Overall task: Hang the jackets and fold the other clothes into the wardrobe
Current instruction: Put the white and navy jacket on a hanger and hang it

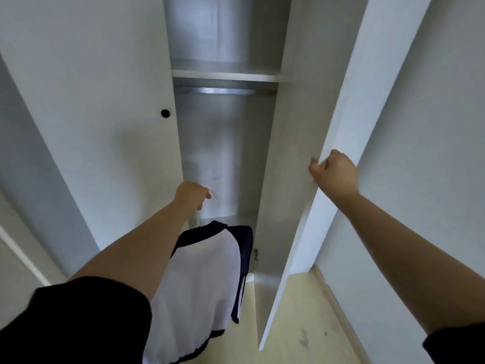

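Note:
A white jacket (204, 279) with dark navy shoulders and trim hangs from a white hanger, whose hook sticks out of my left hand (191, 193). That hand is closed on the hanger and held up inside the open wardrobe compartment, below the metal rail (217, 91). My right hand (333, 172) grips the edge of the open right wardrobe door (294, 206). The compartment behind the jacket looks bare.
A white shelf (225, 74) runs above the rail. The left wardrobe door (105, 127) is closed and carries a small black knob (165, 113). Light wood floor (301, 324) shows at the bottom right, beside a white wall (433, 127).

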Motion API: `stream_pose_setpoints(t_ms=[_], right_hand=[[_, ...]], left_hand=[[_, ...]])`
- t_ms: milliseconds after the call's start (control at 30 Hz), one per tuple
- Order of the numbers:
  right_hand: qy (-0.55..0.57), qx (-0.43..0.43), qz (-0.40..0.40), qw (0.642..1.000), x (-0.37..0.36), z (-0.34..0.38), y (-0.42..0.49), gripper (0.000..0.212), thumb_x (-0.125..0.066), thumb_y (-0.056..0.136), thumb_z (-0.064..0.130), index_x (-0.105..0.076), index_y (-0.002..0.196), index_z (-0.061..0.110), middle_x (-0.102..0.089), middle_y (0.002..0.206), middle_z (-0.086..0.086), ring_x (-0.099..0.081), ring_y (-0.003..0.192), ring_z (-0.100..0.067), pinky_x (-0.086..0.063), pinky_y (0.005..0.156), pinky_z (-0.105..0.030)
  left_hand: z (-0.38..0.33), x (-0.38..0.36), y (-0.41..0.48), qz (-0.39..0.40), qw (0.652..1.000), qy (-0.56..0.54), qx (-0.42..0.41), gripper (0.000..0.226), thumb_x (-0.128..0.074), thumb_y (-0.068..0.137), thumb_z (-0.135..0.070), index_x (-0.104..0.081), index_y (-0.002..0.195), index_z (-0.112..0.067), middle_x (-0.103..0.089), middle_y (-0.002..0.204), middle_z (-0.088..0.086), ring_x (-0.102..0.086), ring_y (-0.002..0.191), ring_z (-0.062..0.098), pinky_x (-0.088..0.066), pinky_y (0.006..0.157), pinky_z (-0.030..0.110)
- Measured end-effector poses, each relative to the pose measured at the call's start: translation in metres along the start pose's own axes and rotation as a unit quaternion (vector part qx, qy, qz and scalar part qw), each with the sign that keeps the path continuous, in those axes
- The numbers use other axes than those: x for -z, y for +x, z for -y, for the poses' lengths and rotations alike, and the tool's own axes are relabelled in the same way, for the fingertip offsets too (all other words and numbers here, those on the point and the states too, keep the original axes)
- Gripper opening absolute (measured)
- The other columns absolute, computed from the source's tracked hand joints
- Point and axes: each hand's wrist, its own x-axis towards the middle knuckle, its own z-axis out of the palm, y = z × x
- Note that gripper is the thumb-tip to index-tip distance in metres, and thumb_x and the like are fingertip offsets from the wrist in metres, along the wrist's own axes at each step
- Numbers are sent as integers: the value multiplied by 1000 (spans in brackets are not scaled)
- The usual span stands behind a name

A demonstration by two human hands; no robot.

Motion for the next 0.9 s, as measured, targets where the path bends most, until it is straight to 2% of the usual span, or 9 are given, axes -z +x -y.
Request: stream_pose_setpoints(t_ms=[133, 233, 300, 433, 567, 633, 700, 767, 900], right_hand=[[-23, -38, 37, 998, 27, -34, 11, 45, -53, 92, 28, -40, 56, 3, -38, 55, -5, -44, 61, -28, -27, 58, -28], [-48, -51, 67, 995, 38, -50, 18, 50, -50, 94, 31, -36, 52, 7, -37, 51, -6, -44, 62, -30, -28, 58, -30], [-52, -57, 81, 994, 41, -58, 21, 50, -48, 96, 34, -38, 54, 8, -40, 53, -6, -45, 64, -30, -29, 59, -29], [-44, -77, 86, 992, 41, -66, 21, 42, -44, 97, 39, -50, 70, 7, -47, 62, -4, -47, 68, -27, -32, 61, -29], [-95, -101, 109, 984, 42, -64, 14, 32, -38, 96, 30, -52, 76, 8, -50, 66, -5, -48, 66, -27, -32, 55, -29], [-172, -100, 162, 966, 41, -64, 1, 24, -34, 93, 19, -52, 80, 10, -51, 70, -6, -52, 71, -28, -37, 62, -28], [-193, -112, 243, 944, 34, -62, -17, 27, -30, 93, 23, -51, 78, 13, -57, 75, -6, -59, 79, -29, -43, 68, -29], [-127, -98, 337, 928, 20, -56, -35, 33, -32, 96, 28, -54, 80, 9, -66, 93, -13, -64, 88, -30, -47, 74, -31], [18, -55, 468, 882, -10, -25, -61, 43, -45, 99, 31, -58, 117, -5, -62, 119, -21, -60, 98, -30, -45, 74, -30]], left_hand=[[-12, -25, -11, 0, 999, -35, 7, 24, -55, 88, -5, -53, 66, -12, -51, 60, 3, -47, 50, 16, -36, 45, 23], [-20, -41, -16, -23, 993, -109, 32, 28, -54, 88, 2, -55, 61, -8, -52, 43, 3, -48, 31, 13, -38, 46, 25], [-25, -51, -18, -32, 983, -178, 46, 30, -51, 89, 6, -56, 61, -4, -53, 48, 6, -42, 22, 8, -42, 49, 27], [-38, -69, -29, 9, 967, -248, 58, 28, -49, 94, 2, -55, 67, -4, -51, 51, 4, -49, 27, 8, -48, 45, 22], [-53, -88, -44, 53, 957, -278, 59, 23, -47, 95, 0, -55, 74, -6, -56, 54, 4, -63, 44, 14, -49, 69, 32], [-61, -96, -50, 74, 951, -296, 58, 23, -44, 96, 0, -54, 77, -7, -57, 64, 5, -64, 59, 18, -48, 81, 35], [-68, -103, -55, 86, 950, -297, 48, 24, -43, 97, 0, -54, 77, -7, -58, 68, 5, -64, 66, 19, -46, 83, 36], [-72, -108, -57, 84, 949, -302, 39, 23, -42, 96, 2, -54, 78, -6, -59, 70, 7, -64, 68, 19, -46, 81, 36], [-78, -113, -54, 76, 942, -326, 31, 27, -38, 97, 3, -52, 76, -6, -57, 71, 7, -64, 63, 17, -40, 62, 26]])
